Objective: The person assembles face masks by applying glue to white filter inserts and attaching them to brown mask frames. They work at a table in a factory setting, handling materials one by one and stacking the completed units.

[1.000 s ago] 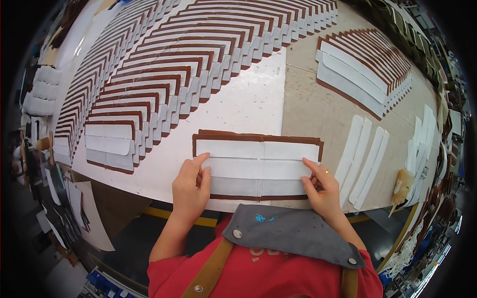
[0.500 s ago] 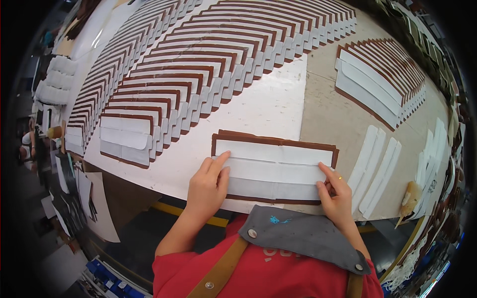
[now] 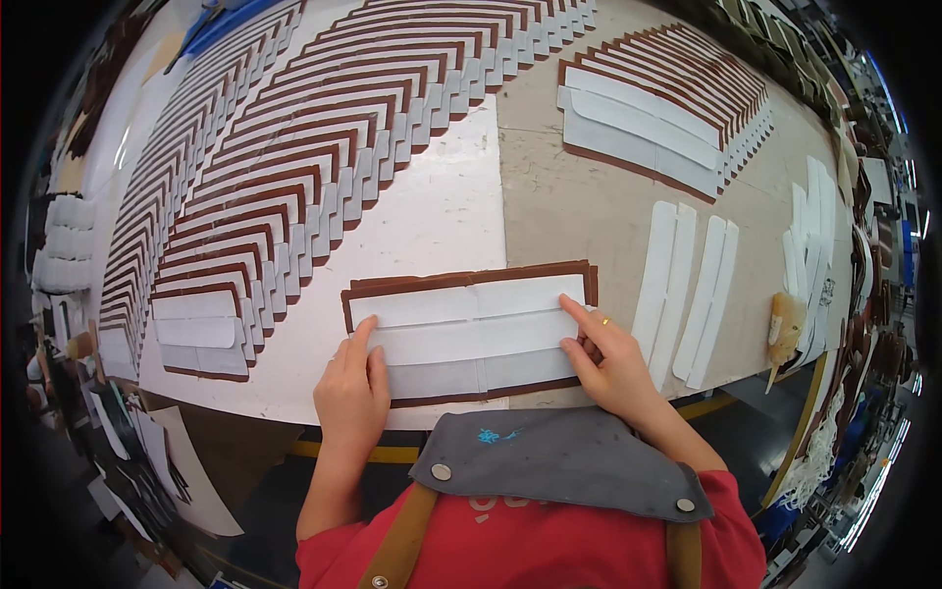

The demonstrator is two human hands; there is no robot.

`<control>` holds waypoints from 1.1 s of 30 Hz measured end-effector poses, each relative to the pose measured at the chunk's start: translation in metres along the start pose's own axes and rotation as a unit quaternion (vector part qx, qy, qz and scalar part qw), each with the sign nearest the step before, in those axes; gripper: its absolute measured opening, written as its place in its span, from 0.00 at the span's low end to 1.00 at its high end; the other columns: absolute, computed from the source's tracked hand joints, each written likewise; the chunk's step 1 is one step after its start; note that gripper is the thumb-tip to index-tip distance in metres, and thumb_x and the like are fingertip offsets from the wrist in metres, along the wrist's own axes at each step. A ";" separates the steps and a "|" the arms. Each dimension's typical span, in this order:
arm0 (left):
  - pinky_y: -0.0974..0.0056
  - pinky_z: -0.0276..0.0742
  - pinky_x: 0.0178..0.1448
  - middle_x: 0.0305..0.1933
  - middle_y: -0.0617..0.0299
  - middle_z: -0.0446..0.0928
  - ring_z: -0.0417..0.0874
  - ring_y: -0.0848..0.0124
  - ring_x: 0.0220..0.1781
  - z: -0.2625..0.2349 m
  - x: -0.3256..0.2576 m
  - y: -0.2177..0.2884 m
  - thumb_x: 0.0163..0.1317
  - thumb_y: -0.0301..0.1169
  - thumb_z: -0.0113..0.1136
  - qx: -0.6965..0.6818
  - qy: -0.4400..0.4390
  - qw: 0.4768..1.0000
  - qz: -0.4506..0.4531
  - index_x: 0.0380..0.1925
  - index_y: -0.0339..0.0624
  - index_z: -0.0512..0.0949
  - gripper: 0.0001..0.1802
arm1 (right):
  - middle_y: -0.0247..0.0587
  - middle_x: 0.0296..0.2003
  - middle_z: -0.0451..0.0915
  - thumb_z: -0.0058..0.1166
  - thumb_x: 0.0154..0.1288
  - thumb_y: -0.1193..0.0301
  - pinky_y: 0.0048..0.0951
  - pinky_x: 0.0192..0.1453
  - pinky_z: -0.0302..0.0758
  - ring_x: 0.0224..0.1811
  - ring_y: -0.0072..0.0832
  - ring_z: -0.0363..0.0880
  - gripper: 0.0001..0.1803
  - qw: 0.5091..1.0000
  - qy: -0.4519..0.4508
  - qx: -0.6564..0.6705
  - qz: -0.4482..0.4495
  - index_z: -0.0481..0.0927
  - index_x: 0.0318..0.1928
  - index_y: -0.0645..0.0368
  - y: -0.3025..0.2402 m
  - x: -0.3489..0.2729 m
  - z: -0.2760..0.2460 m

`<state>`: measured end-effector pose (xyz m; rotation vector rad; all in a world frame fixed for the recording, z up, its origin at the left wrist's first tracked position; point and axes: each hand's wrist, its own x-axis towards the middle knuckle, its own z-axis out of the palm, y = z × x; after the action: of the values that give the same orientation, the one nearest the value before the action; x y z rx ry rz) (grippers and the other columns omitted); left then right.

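Note:
In front of me a brown-bordered panel (image 3: 432, 346) with white and pale grey backing lies flat near the table's front edge. A second brown edge shows behind its top, so at least one more piece lies underneath. My left hand (image 3: 353, 378) rests at the panel's left end, its index finger and thumb stretched apart on the backing. At the right end is my right hand (image 3: 608, 353), a ring on one finger. Its index fingertip touches the white upper strip, with the thumb lower down and apart; the other fingers curl partly out of sight.
Long overlapping rows of similar panels (image 3: 201, 319) fan away to the far left. A smaller fanned stack (image 3: 638, 128) lies far right. White strips (image 3: 706, 299) and a brush-like tool (image 3: 785, 329) lie on the right side of the table (image 3: 549, 226).
The view has swung, so the tabletop appears shifted left and slightly turned. Both hands stay at the panel's ends; the right index finger and thumb now reach farther over the backing.

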<state>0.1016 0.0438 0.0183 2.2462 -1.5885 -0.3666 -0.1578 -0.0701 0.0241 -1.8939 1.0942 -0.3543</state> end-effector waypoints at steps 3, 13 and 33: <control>0.60 0.70 0.28 0.25 0.57 0.72 0.75 0.61 0.25 -0.001 0.000 -0.001 0.59 0.25 0.52 0.004 0.009 1.000 0.010 0.51 0.41 0.72 0.18 | 0.41 0.28 0.70 0.52 0.60 0.77 0.28 0.29 0.69 0.24 0.30 0.70 0.26 0.999 -0.018 -0.019 0.019 0.66 0.60 0.61 -0.005 0.001 -0.004; 0.61 0.69 0.38 0.32 0.59 0.74 0.76 0.65 0.34 -0.004 0.009 0.014 0.57 0.25 0.54 -0.072 0.017 0.996 0.047 0.49 0.39 0.73 0.18 | 0.45 0.45 0.75 0.52 0.58 0.76 0.35 0.45 0.72 0.45 0.40 0.74 0.17 0.977 0.022 -0.155 -0.144 0.74 0.49 0.62 -0.018 0.025 -0.014; 0.51 0.43 0.70 0.64 0.64 0.65 0.62 0.64 0.66 0.026 0.013 0.024 0.55 0.31 0.56 0.000 -0.050 0.976 0.210 0.54 0.47 0.72 0.24 | 0.43 0.37 0.72 0.55 0.54 0.77 0.34 0.44 0.70 0.42 0.39 0.72 0.12 0.969 -0.030 -0.118 -0.216 0.73 0.41 0.60 -0.021 0.083 0.021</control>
<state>0.0747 0.0202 0.0058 1.8454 -2.0550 -0.3633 -0.0862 -0.1208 0.0147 -2.3431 0.6980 -0.4203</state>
